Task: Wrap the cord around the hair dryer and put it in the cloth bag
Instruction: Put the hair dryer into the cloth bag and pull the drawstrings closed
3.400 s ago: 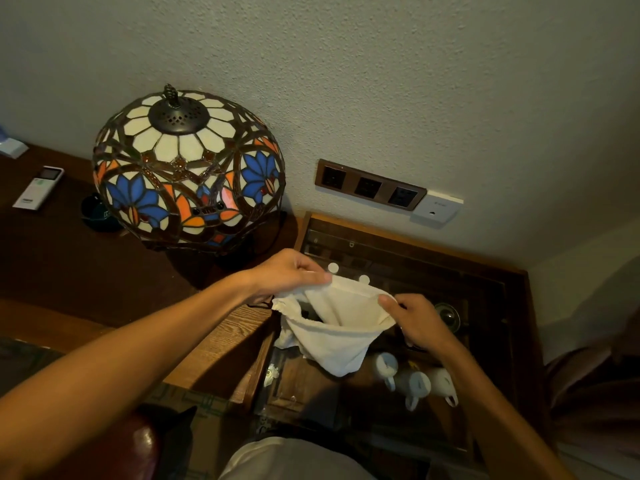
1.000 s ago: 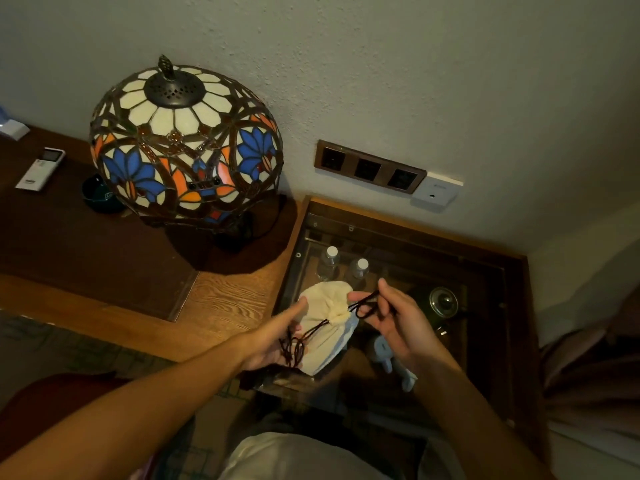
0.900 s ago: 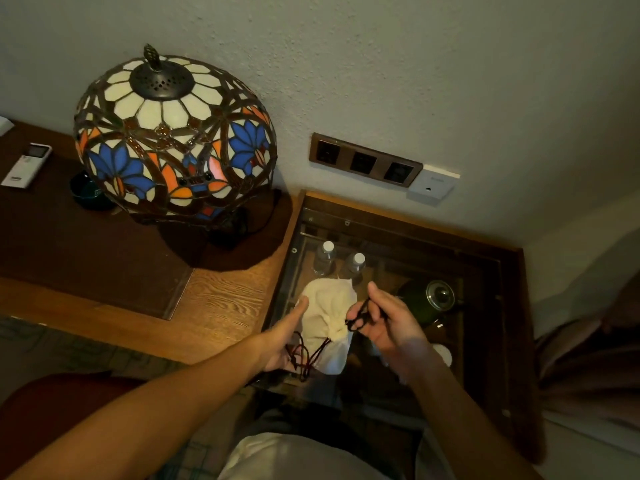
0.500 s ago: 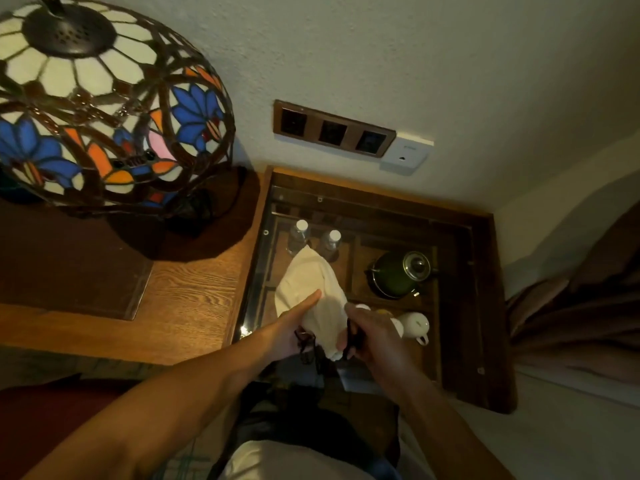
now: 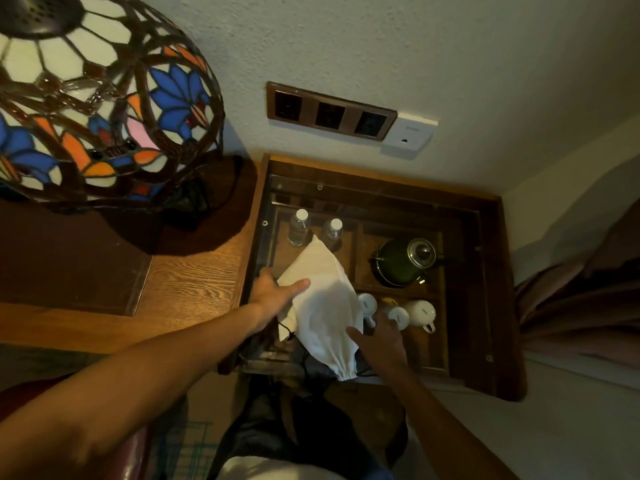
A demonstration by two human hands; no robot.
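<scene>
The white cloth bag [image 5: 323,303] lies full and bulging on the glass top [image 5: 460,258] of the side table, its gathered neck at the near edge. Thin dark drawstrings [image 5: 289,332] trail from under its left side. The hair dryer and its cord are hidden, presumably inside the bag. My left hand [image 5: 277,292] rests flat on the bag's left side with fingers spread. On the right, my right hand [image 5: 377,337] touches the bag's lower edge, fingers open.
A stained-glass lamp [image 5: 93,98] stands on the wooden desk [image 5: 194,282] to the left. Under the glass sit two water bottles [image 5: 299,226], a green kettle [image 5: 405,261] and white cups [image 5: 419,311]. A socket strip [image 5: 330,110] is on the wall. A curtain [image 5: 581,299] hangs at right.
The bag's neck has been drawn tight with the strings. Both hands let go of the strings and laid the bag flat on the glass. The camera tilted down and closer.
</scene>
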